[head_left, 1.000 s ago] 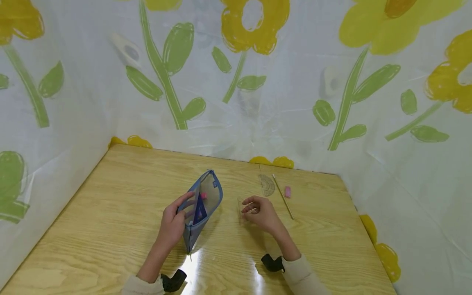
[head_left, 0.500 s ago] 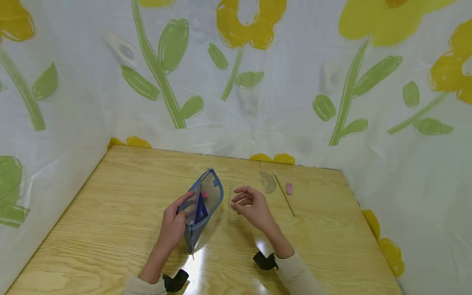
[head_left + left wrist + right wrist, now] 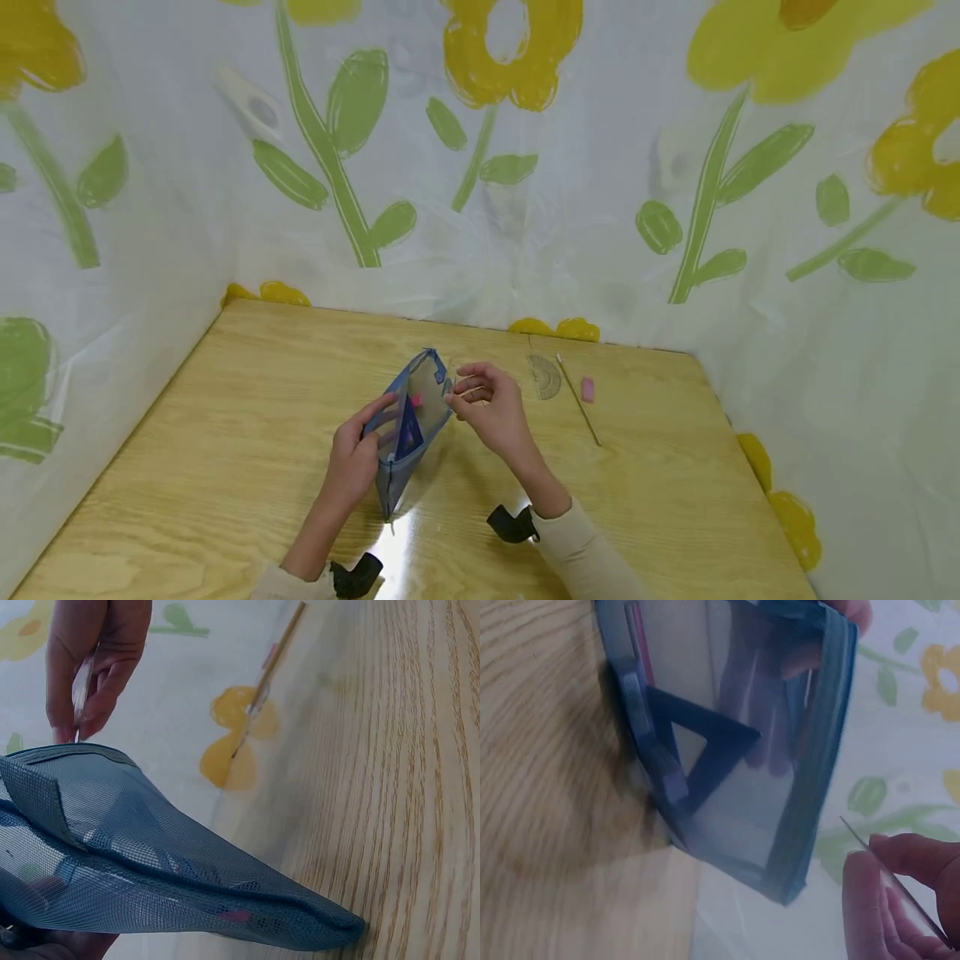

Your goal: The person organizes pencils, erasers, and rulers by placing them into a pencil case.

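My left hand point(image 3: 356, 454) holds a blue mesh pencil pouch point(image 3: 395, 483) by one side, its fingers inside the mouth. The pouch is unzipped and its mouth gapes. Inside it are a dark blue set square point(image 3: 731, 739) and a small pink thing point(image 3: 417, 401). In my right hand point(image 3: 491, 408) a thin clear ruler point(image 3: 911, 900) is pinched between thumb and fingers. The right fingertips are right at the pouch's right rim in the head view. In the left wrist view the ruler's lower end meets the pouch's zipped edge.
On the wooden table point(image 3: 225, 417), right of the hands, lie a clear protractor point(image 3: 545, 377), a pencil point(image 3: 579, 400) and a pink eraser point(image 3: 588, 389). Flower-printed white sheets point(image 3: 585, 225) rise along the table's back and sides.
My right hand has moved left and a little away from me with the ruler, from beside the pouch to its rim. The left hand and the pouch have stayed nearly still.
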{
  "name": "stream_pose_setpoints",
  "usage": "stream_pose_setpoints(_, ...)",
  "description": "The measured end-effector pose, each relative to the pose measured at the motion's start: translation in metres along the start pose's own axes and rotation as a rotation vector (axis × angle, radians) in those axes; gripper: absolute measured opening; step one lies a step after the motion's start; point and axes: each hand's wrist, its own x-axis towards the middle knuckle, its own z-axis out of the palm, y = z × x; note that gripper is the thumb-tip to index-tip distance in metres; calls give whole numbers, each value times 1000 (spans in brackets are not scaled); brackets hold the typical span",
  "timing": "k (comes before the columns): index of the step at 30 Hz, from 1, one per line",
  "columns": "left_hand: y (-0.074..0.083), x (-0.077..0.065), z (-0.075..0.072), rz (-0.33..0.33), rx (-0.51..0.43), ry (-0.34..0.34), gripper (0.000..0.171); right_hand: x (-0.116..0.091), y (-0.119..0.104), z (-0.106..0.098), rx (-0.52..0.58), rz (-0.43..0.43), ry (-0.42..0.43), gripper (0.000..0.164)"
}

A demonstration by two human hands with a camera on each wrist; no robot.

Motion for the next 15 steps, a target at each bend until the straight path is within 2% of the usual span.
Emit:
stream_pose_setpoints(9,-2,-2,-1,7,-8,0,60,-6,0,17,-20,102,-77,34)
stream_pose_setpoints(15,-2,-1,-2,7,-20,4,60,-10,-21,17,-43,123,-104,32)
